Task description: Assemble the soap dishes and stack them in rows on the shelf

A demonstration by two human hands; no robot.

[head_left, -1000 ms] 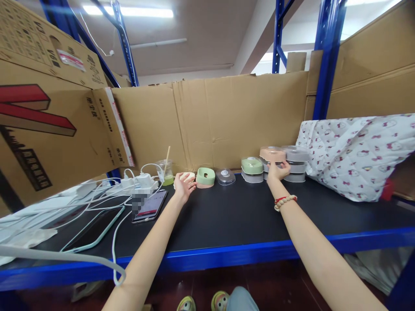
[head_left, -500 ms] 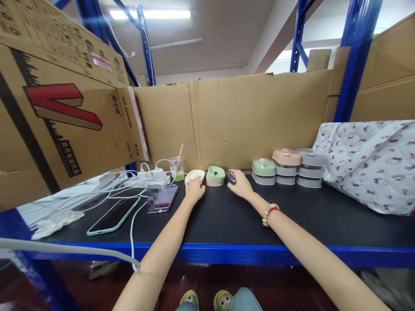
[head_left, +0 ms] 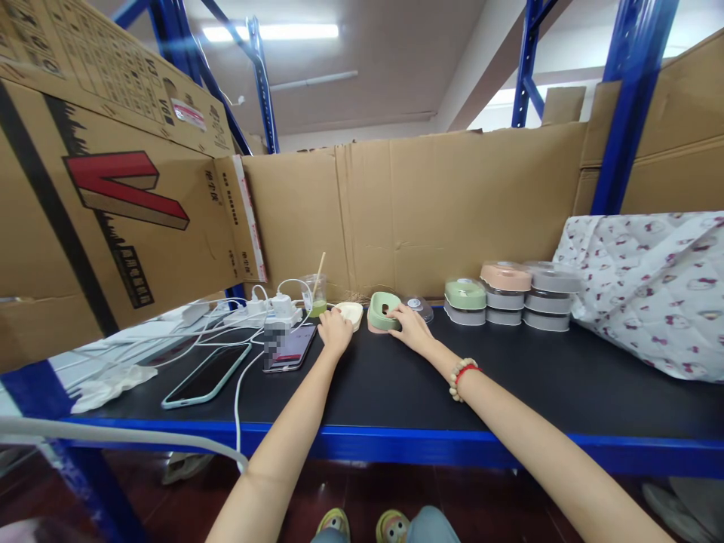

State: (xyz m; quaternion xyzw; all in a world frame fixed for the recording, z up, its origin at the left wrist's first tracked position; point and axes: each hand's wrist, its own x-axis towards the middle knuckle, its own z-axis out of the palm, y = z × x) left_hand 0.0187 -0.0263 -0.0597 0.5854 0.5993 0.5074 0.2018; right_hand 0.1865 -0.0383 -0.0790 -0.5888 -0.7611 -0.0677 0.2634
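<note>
My left hand [head_left: 335,332] is curled over the left edge of a shallow cream dish [head_left: 353,315]; its fingertips are partly hidden. Just right of it, a light green soap-box-like tray [head_left: 380,308] with a hole in its bottom rests over a pink one [head_left: 373,329]. My right hand [head_left: 410,327] grips the right rim of the green tray, thumb near the front and fingers at the opening. Behind that hand lies a clear domed lid [head_left: 421,308] with a round pale label.
Stacked lidded boxes, green [head_left: 464,295], peach [head_left: 505,276] and grey [head_left: 551,277], stand at right beside a patterned white cloth [head_left: 650,286]. At left are two phones [head_left: 207,375], a power strip [head_left: 271,317] with cables and a cup [head_left: 317,296]. Cardboard [head_left: 452,219] walls the back.
My right hand has left the clear lid and moved left onto the green tray. My left hand has shifted to the left edge of the cream dish. The view has turned slightly.
</note>
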